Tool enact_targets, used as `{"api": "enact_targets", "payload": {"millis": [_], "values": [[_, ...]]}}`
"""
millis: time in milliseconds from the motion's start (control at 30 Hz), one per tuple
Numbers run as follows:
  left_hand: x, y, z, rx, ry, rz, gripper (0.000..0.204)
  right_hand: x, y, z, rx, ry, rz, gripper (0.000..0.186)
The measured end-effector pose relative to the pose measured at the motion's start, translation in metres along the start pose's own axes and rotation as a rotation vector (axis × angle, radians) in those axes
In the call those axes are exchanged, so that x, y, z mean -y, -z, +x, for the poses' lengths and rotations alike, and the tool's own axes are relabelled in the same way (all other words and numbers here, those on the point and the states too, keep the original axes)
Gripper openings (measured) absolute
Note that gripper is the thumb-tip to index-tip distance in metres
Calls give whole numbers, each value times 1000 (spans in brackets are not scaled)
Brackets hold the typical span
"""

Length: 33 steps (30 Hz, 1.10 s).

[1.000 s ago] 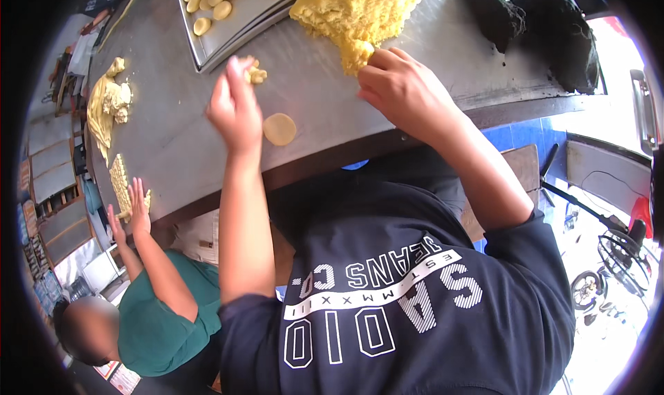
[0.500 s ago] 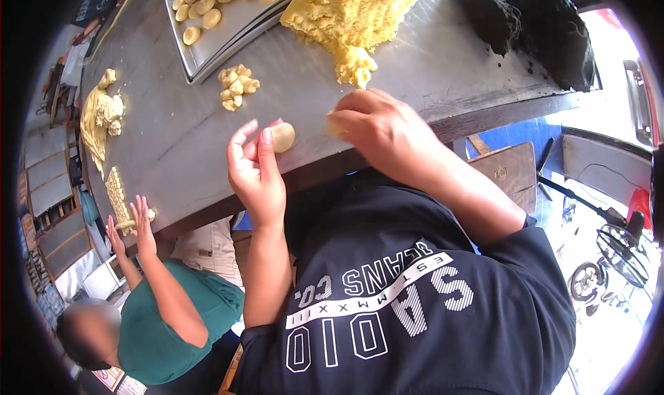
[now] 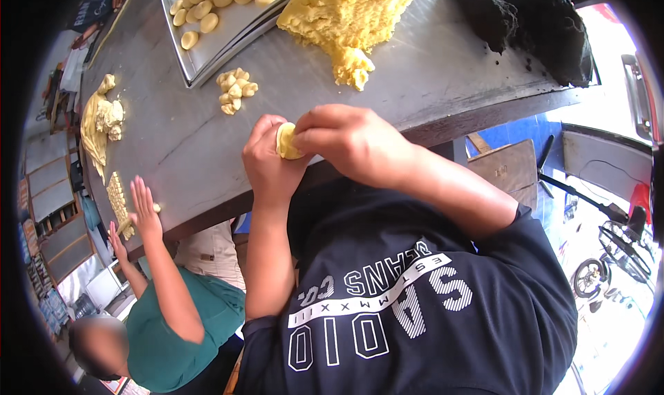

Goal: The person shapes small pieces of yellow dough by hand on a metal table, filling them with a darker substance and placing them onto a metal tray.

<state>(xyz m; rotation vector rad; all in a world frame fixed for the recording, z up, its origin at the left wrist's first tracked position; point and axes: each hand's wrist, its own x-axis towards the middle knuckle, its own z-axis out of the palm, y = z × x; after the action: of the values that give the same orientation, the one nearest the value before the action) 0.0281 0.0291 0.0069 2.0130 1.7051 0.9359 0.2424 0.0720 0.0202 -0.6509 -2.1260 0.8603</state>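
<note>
My left hand [image 3: 271, 161] is curled round a small flattened piece of dough [image 3: 286, 142] with yellow filling showing on it. The fingertips of my right hand [image 3: 351, 140] press against the dough's right side, pinched together; what lies between them is hidden. Just ahead of both hands rests a crumbly yellow mass of filling [image 3: 349, 21], with a loose clump at its near end. To the left of that is a small heap of pale dough pieces [image 3: 236, 89].
A metal tray [image 3: 187, 68] of round dough balls stands at the far left, and black dough-like lumps [image 3: 546, 32] at the far right. A co-worker in a green shirt [image 3: 181, 312] rolls dough at the left edge of the metal table [image 3: 173, 167].
My right hand has moved left from near the filling to the dough in my left hand. My left hand has closed round the dough, which now shows yellow filling.
</note>
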Motion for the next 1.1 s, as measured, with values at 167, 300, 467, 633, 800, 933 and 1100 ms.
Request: {"api": "enact_targets", "payload": {"millis": [167, 300, 467, 633, 800, 933, 1100], "values": [[-5, -1, 10, 19, -147, -112, 51, 0, 7, 8, 24, 21, 50, 32], [3, 9, 1, 339, 61, -409, 65, 6, 7, 16, -64, -201, 23, 55], [0, -4, 2, 188, -152, -254, 58, 15, -5, 22, 1, -125, -145, 46], [11, 7, -4, 223, 111, -763, 52, -5, 45, 7, -124, -202, -233, 22], [16, 6, -8, 144, 173, -815, 44, -31, 56, -16, -91, -227, -397, 26], [14, 9, -5, 181, 84, -661, 38, -22, 50, -14, -182, -199, -383, 28], [8, 6, -7, 203, 224, -748, 33, 1, 47, 3, -141, -150, -220, 31]]}}
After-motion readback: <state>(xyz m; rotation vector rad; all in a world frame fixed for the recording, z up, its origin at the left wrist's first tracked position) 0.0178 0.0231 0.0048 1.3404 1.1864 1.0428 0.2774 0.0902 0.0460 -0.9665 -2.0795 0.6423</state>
